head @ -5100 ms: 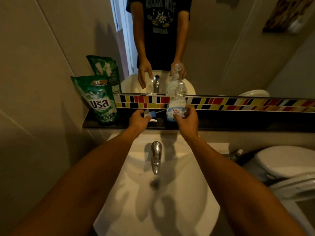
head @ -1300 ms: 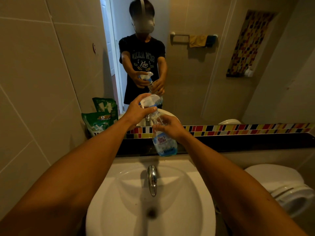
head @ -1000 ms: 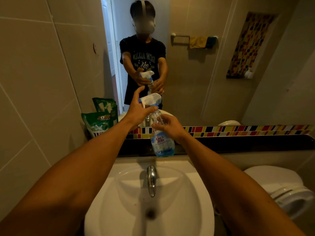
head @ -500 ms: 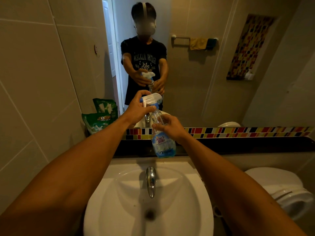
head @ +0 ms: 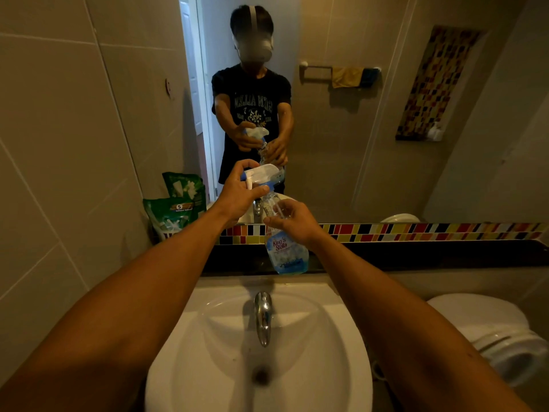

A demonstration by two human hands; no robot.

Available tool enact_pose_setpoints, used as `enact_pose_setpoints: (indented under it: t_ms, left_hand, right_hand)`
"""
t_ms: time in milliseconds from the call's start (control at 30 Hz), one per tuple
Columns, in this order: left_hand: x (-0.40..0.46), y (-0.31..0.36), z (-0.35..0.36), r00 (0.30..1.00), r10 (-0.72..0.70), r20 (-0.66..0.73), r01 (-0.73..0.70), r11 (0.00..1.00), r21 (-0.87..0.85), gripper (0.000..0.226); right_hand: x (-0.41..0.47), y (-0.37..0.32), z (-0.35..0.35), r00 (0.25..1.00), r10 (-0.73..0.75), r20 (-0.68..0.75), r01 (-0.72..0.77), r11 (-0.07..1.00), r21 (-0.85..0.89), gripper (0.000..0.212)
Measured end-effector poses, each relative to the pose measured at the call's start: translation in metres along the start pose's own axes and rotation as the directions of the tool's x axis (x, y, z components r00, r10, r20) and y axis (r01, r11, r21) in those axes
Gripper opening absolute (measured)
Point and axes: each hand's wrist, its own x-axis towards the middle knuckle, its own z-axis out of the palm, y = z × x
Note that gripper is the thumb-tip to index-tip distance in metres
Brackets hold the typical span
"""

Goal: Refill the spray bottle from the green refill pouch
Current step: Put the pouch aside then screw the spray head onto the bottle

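Spray bottle point(head: 285, 251), held in the air above the basin and in front of the dark ledge: a clear, thin-walled plastic body with a blue-and-white printed label, tapering to a narrow neck. Only a shallow layer of blue liquid shows at its base, so it is judged light, slightly yielding under pressure, and smooth enough to slip if wet. The right hand point(head: 292, 223) forms a closed grip around the shoulder and neck, the firmest place to hold while the top is turned. Just above that grip, the left hand point(head: 239, 193) closes on the trigger head point(head: 264, 175), a rigid white-and-blue moulding seated on the neck; whether it is threaded tight cannot be told. Well to the left of both grips, the green refill pouch point(head: 170, 217) stands on the ledge against the tiled wall: soft, glossy film, judged floppy, best held by its sides. Below the grips lie the white ceramic sink point(head: 341, 352) and a chrome tap point(head: 263, 315).
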Motion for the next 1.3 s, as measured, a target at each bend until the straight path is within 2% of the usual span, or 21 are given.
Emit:
enact_pose_setpoints:
  t_ms: [300, 467, 600, 800, 967, 1100, 1300]
  left_hand:
    - [0.003, -0.006, -0.006, 1.000, -0.002, -0.028, 0.001, 0.999, -0.033, 0.057]
    - [0.005, -0.005, -0.004, 0.997, 0.002, -0.080, -0.005, 0.999, -0.038, 0.059]
    - [0.007, -0.007, -0.007, 0.998, -0.014, -0.063, 0.011, 0.999, -0.052, 0.053]
    - [0.011, -0.008, -0.005, 0.995, -0.077, -0.062, 0.072, 0.995, -0.076, 0.056]
    - [0.011, -0.009, -0.001, 0.996, -0.046, -0.070, 0.038, 0.993, -0.111, 0.059]
    - [0.014, -0.013, -0.004, 0.996, -0.061, -0.060, 0.056, 0.994, -0.090, 0.061]
    - [0.019, -0.016, -0.004, 0.995, -0.092, -0.049, 0.087, 0.992, -0.095, 0.057]
  right_hand:
    - [0.004, -0.001, 0.006, 0.998, -0.024, -0.058, 0.020, 0.997, -0.069, 0.038]
    - [0.008, -0.004, 0.008, 0.999, -0.024, -0.039, 0.020, 0.995, -0.094, 0.042]
    - [0.009, -0.006, 0.006, 0.999, -0.019, -0.028, 0.016, 0.995, -0.093, 0.041]
    - [0.011, -0.004, 0.003, 1.000, -0.001, 0.000, 0.001, 0.999, -0.046, 0.027]
    - [0.012, -0.006, 0.003, 1.000, -0.003, 0.004, 0.004, 0.997, -0.081, 0.030]
    - [0.014, -0.003, 0.003, 1.000, 0.022, -0.003, -0.022, 0.998, -0.063, 0.038]
    - [0.016, -0.003, 0.001, 0.999, 0.039, -0.001, -0.039, 0.997, -0.059, 0.038]
